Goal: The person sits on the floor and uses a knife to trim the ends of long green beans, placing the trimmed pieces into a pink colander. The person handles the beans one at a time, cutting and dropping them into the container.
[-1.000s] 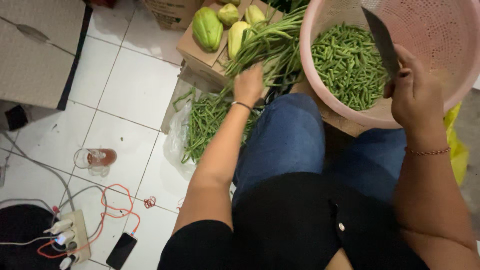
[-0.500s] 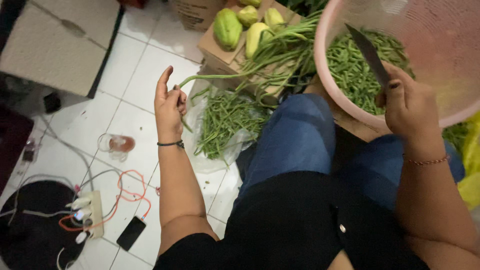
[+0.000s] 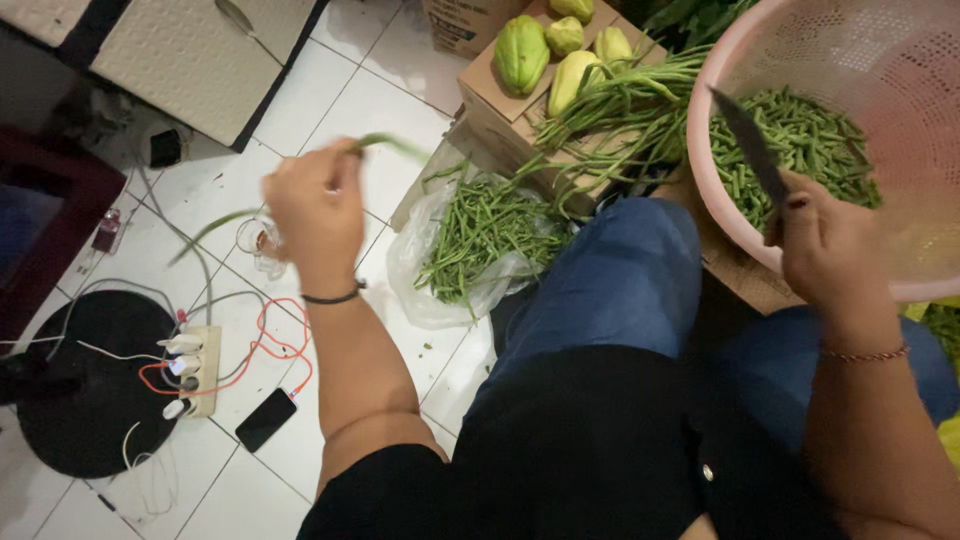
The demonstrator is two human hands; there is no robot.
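My left hand is raised over the white tiled floor and grips long green beans that trail out on both sides, blurred by motion. My right hand holds a dark-bladed knife, its blade pointing up over the pink perforated basket. Cut green bean pieces lie in that basket. A bundle of long beans lies across a cardboard box. More beans rest on a clear plastic bag on the floor beside my knee.
Three pale green chayotes sit on the cardboard box. A glass stands on the floor by my left hand. A power strip with orange and white cables, a black phone and a round black object lie at lower left.
My left hand went from the bean pile out to the left and lifted long beans away. The right hand kept the knife over the basket. The view shifted.
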